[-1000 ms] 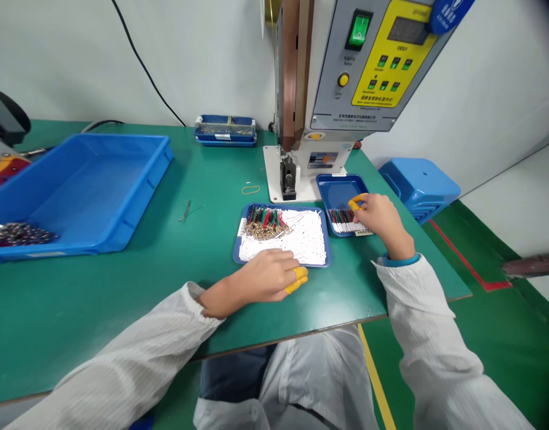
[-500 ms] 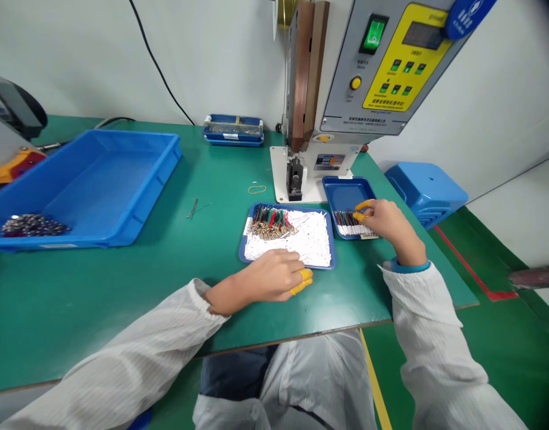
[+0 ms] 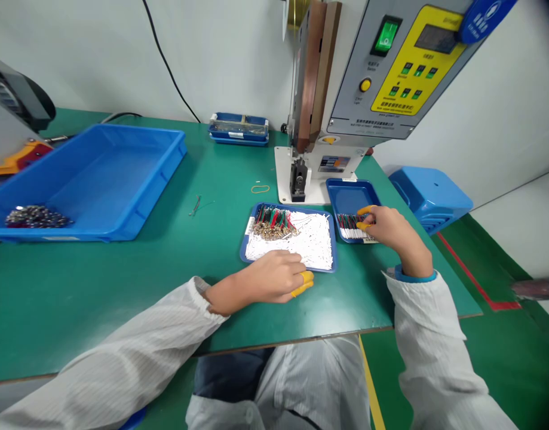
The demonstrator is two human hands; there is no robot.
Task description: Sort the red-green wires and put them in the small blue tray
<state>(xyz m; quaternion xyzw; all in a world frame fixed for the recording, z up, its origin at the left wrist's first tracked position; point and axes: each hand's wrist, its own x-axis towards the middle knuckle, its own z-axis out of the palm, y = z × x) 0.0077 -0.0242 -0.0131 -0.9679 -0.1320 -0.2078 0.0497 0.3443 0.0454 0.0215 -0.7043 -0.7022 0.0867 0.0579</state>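
Right hand (image 3: 390, 229) pinches wires (image 3: 351, 226); left hand (image 3: 274, 276) rests curled by tray (image 3: 251, 254)

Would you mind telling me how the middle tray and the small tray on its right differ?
The middle tray is wider than the right tray. The middle tray's floor is almost covered by white wires, with a red-green bundle at its far left; the right tray holds wires only at its near end. The left hand rests at the middle tray's near edge; the right hand fingers the right tray's wires. Both are blue.
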